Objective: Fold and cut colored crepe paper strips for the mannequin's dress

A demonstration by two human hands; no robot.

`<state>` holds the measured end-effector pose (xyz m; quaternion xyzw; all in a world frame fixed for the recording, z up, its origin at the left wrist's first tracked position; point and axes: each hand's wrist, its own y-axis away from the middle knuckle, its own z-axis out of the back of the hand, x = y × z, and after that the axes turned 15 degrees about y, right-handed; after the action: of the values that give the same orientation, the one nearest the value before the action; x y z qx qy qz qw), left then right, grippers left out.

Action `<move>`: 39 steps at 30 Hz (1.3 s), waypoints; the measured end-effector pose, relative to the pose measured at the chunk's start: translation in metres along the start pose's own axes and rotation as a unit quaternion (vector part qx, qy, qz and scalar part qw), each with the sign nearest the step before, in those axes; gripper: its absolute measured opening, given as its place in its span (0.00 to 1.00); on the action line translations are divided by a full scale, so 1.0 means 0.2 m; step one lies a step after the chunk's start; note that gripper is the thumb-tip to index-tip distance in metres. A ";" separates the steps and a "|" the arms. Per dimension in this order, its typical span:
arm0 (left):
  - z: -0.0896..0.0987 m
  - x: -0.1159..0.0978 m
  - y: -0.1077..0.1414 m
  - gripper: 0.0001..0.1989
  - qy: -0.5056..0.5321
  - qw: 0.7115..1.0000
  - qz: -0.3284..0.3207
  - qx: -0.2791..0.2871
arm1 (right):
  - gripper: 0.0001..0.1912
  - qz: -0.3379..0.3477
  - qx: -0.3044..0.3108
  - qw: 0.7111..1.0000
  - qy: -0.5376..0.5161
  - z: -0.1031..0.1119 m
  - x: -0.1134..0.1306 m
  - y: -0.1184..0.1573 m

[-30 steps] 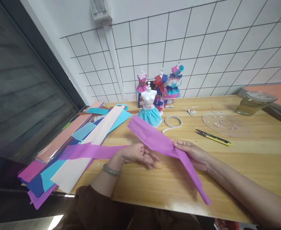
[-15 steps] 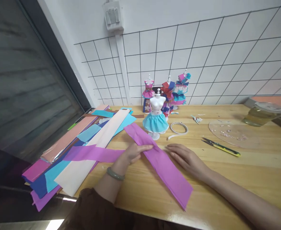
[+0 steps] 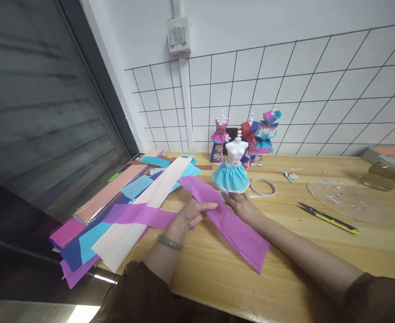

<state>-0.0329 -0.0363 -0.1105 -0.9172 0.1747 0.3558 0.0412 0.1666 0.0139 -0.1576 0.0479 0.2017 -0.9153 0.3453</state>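
My left hand pinches a long purple fabric strip between thumb and fingers. The strip slants across the table, its wide end toward the front. Behind it stands a small white dress-form mannequin with a bare torso and a gathered light-blue skirt. My right hand is at the mannequin's foot, just under the skirt hem, its fingers closed about the base. The hand and skirt hide most of that base. A second purple strip lies to the left, passing behind my left wrist.
Layered fabric strips cover the table's left side. Three dressed mannequins stand at the back. A coil of white tape, yellow-handled snips, a clear plate with beads and a lidded cup are to the right.
My right hand has moved from the table beside the purple strip to the mannequin's base. My left hand keeps its pinch on the strip. The whole view has shifted slightly.
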 end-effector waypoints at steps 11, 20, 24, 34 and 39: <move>0.02 0.02 -0.02 0.21 -0.013 1.000 0.007 -0.014 | 0.25 -0.025 0.049 0.998 0.040 -0.10 -0.04 -0.13; 0.03 0.03 -0.02 0.23 -0.036 0.999 -0.001 -0.016 | 0.24 -0.035 0.053 0.998 0.015 -0.07 -0.03 -0.15; 0.04 0.03 -0.02 0.23 -0.041 0.998 -0.020 -0.045 | 0.24 -0.049 0.026 0.994 -0.099 0.07 -0.04 -0.09; 0.00 0.07 -0.01 0.21 -0.079 0.995 -0.017 -0.055 | 0.26 -0.171 0.235 0.764 -0.576 0.49 0.08 0.27; -0.01 0.08 -0.02 0.22 -0.085 0.994 -0.034 -0.067 | 0.19 -0.195 0.238 0.731 -0.608 0.33 0.14 0.32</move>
<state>-0.0206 -0.0375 -0.1199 -0.8896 0.1148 0.4420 0.0070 0.1902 -0.0728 -0.1249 -0.4789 -0.2714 -0.8141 0.1849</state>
